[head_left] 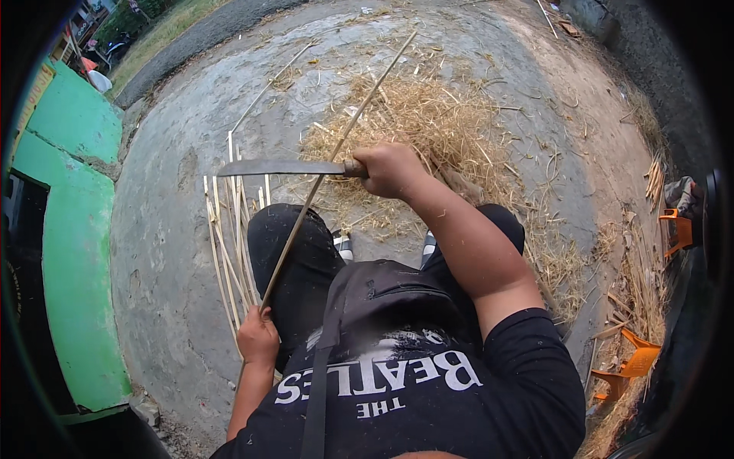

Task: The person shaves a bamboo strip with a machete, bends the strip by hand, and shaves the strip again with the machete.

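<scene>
My right hand (390, 170) is closed around the wooden handle of a machete (283, 167), its long dark blade pointing left. The blade crosses a long thin bamboo strip (294, 229) and seems to touch it. That strip slants from beside my left thigh up to the far middle, past the blade. Low on the left, my left hand (258, 336) is closed around the strip's near part. Several pale bamboo strips (229, 229) lie on the ground to the left of my left knee.
Curly shavings (428, 115) are heaped on the concrete ground (168, 252) ahead of my feet. A green wall (80, 252) stands at left. On the right are orange plastic pieces (638, 356) and scattered bamboo scraps (638, 275). Another thin strip (267, 88) lies farther off.
</scene>
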Available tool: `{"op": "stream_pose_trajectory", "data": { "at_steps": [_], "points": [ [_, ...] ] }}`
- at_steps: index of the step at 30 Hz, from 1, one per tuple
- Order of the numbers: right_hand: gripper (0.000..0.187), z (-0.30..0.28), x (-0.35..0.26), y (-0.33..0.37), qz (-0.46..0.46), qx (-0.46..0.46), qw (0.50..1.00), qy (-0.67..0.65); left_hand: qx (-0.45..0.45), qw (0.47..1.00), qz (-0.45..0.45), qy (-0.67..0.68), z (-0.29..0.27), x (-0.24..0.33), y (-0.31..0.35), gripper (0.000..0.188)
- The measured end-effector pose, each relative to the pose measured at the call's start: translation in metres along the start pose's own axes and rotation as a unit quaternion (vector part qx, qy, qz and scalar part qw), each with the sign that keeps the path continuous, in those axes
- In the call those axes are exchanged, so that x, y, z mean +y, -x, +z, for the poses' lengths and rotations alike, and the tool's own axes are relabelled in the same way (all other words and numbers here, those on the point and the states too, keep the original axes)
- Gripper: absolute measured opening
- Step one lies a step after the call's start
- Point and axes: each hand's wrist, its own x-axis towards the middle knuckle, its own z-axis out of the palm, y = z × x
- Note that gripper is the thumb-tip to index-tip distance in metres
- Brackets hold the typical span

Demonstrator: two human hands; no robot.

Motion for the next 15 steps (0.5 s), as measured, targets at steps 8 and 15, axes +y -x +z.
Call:
{"op": "stream_pose_trajectory", "data": {
  "at_steps": [8, 15],
  "points": [
    [0.014, -0.018, 0.045, -0.006, 0.126, 0.019, 0.991, 0.028, 0.001, 0.999, 0.01, -0.04, 0.0, 0.008, -0.013, 0.023],
    [0.012, -0.011, -0.017, 0.001, -0.128, -0.03, 0.987, 0.091, -0.001, 1.0, 0.011, -0.023, 0.0, -0.001, -0.004, 0.024]
  ]
}}
